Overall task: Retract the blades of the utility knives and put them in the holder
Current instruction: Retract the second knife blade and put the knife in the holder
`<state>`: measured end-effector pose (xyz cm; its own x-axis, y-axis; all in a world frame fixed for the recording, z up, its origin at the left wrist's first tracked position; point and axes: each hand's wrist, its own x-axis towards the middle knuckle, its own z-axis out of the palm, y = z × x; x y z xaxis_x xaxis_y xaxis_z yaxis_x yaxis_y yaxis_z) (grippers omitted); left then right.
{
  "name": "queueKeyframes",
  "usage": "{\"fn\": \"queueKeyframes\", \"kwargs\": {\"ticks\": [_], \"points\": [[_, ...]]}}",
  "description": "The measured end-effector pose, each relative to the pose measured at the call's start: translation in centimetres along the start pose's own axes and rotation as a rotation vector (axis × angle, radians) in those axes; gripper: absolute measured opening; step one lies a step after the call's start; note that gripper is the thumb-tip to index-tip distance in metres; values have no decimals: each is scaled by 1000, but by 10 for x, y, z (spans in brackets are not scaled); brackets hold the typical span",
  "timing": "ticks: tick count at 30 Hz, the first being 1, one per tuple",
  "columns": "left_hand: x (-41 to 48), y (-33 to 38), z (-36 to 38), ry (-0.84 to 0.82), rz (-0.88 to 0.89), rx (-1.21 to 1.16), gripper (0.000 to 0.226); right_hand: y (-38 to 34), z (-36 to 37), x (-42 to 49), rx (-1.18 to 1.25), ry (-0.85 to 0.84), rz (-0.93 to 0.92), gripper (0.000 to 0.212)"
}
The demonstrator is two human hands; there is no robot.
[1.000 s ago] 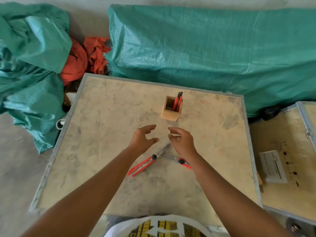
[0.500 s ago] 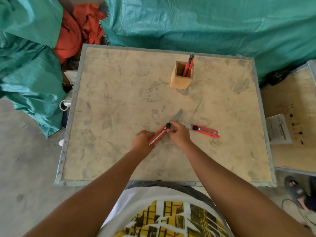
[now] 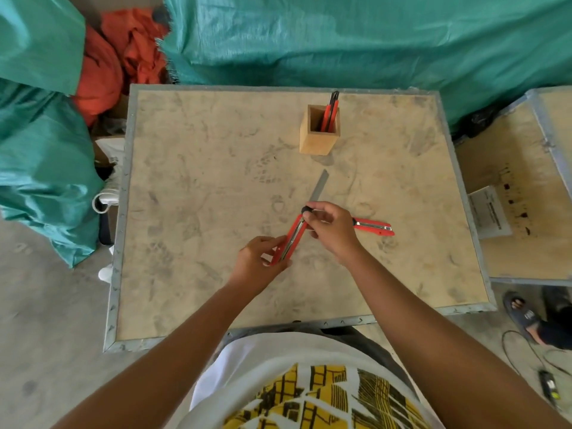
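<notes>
Lifted off the scuffed worktop (image 3: 192, 181) since a moment ago, a red utility knife (image 3: 291, 239) is clamped at its tail by the left hand (image 3: 260, 264); right hand (image 3: 332, 230) fingers pinch its black knob, steel blade (image 3: 318, 188) extended. A second knife (image 3: 373, 226) lies beside; the square wooden holder (image 3: 318, 134) stands beyond.

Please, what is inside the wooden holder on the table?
Inside the wooden holder stands one red utility knife, leaning on its far right corner, top end sticking out. Its lower end and the holder's bottom are hidden by the walls.

Paper label (image 3: 488, 213) on side board: print too small, unreadable.
</notes>
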<state>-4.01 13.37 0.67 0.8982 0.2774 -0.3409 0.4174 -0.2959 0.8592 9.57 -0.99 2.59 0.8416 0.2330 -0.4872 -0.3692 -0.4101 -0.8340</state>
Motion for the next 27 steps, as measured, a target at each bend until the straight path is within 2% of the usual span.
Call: {"fn": "queueKeyframes", "kwargs": {"ticks": [4,7,13,19,27], "points": [[-9,21,-15,-114,-24,-53,58,-28,-22,-13,22,-38,-86,21],[-17,35,-17,-142,-31,-174,61,-41,-32,-22,45,-61,-123,23],[-31,53,-7,-24,-10,-368,51,-53,-47,-41,92,-98,-142,29],[-36,75,9,47,38,-497,52,-59,-65,-52,-79,-206,-242,31],[-32,117,28,94,111,-534,49,-67,-104,-51,-200,-317,-370,29]]}}
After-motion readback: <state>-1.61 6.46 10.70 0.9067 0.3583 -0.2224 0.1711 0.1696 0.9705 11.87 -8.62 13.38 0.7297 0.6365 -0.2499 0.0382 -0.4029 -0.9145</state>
